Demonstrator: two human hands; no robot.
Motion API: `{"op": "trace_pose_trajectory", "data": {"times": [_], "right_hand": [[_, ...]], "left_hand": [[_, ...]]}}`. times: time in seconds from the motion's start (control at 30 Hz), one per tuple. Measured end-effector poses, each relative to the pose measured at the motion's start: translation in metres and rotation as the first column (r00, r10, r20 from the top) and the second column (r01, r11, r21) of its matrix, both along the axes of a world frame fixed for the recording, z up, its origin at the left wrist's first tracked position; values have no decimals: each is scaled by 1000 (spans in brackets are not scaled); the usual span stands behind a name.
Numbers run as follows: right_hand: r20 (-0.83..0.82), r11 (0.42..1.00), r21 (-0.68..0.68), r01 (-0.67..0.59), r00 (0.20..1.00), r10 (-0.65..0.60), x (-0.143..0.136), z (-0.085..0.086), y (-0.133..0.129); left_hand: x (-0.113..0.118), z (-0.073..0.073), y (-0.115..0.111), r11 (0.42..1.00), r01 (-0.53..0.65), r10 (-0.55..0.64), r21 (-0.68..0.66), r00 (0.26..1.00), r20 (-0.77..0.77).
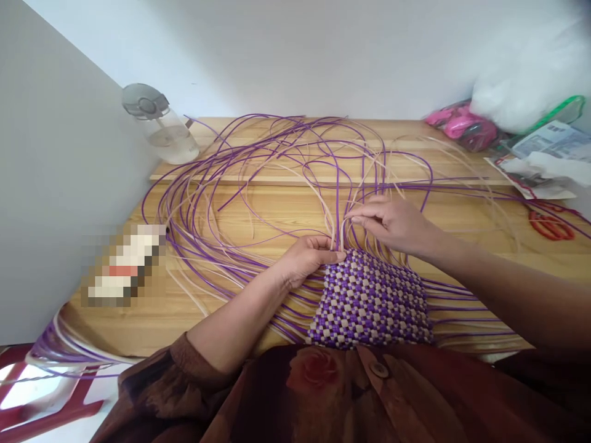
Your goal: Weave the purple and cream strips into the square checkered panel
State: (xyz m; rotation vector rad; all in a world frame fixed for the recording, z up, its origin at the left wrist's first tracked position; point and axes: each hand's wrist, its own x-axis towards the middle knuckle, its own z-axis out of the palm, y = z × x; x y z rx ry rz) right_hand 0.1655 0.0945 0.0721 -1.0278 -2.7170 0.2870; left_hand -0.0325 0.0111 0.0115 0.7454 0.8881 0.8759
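Observation:
A woven panel [369,301] in a purple and beige check lies at the table's front edge, against my clothing. My left hand [310,257] pinches the panel's upper left corner, thumb on top, where strands rise from the weave. Just above that edge, my right hand [385,220] has thumb and forefinger pressed together on a pale strand [342,231]; its other fingers are curled. Long loose purple and beige strands [184,209] fan out from the panel to the left, the back and the right. The fingers partly hide the strands at the corner.
On the wooden table [277,212], a clear bottle [170,138] with a grey lid stands at the back left. A blurred-out object [127,264] lies at the left. Red-handled scissors [549,224], a pink bundle [466,126] and plastic bags [530,74] are at the right.

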Motion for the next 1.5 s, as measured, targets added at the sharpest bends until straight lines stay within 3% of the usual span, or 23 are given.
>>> {"op": "trace_pose_trajectory", "data": {"times": [0.1, 0.23, 0.3, 0.37, 0.43, 0.5, 0.6, 0.67, 0.7, 0.83, 0.9, 1.0, 1.07, 1.13, 1.27, 1.37, 1.5], "right_hand": [[167, 999, -8, -43, 985, 44, 8, 1, -18], [157, 961, -277, -6, 986, 51, 5, 22, -44], [129, 855, -511, 94, 991, -32, 0, 29, -51], [122, 661, -730, 175, 985, -126, -7, 31, -57], [110, 489, -849, 201, 972, -209, -15, 29, -65], [83, 402, -896, 187, 961, -262, -22, 26, -73], [64, 347, -923, 166, 955, -288, -26, 23, -80], [81, 367, -915, 168, 967, -241, -22, 22, -73], [90, 421, -890, 176, 972, -216, -19, 21, -66], [-20, 805, -578, 138, 983, -182, -10, 10, -28], [-167, 891, -451, 44, 977, -132, -11, 3, -14], [-297, 899, -420, -124, 955, -7, -20, -7, -4], [-285, 884, -424, -197, 956, 77, -26, -12, 0], [-247, 903, -374, -212, 961, 123, -28, -18, 5], [-218, 963, -143, -229, 956, 195, -13, -22, 15], [-114, 943, -79, -323, 943, 313, 3, -3, 12], [-16, 826, -279, -491, 862, 507, 0, 32, -7]], "left_hand": [[1, 1, -1, 1000, -12, 12, 8, 1000, -26], [2, 3, -3, 999, -28, 29, 41, 999, -30], [2, 4, -4, 998, -35, 38, 59, 998, -54], [3, 3, -5, 996, -43, 49, 84, 996, -76], [4, 3, -7, 992, -57, 66, 114, 995, -79], [6, 2, -9, 989, -64, 75, 135, 994, -77], [10, 2, -10, 986, -91, 105, 138, 990, -92], [13, 0, -10, 983, -136, 149, 127, 983, -104], [14, 0, -10, 981, -157, 169, 117, 980, -107], [16, -3, -10, 984, -157, 162, 83, 985, -66], [15, -4, -10, 984, -145, 150, 100, 987, -53], [14, -4, -9, 982, -134, 145, 136, 987, -70], [13, -5, -9, 981, -125, 139, 147, 987, -86], [13, -5, -9, 981, -125, 141, 150, 985, -97], [13, -6, -9, 982, -127, 141, 141, 985, -96], [13, -6, -8, 987, -116, 131, 114, 984, -125], [12, -6, -8, 984, -127, 152, 126, 965, -213]]}}
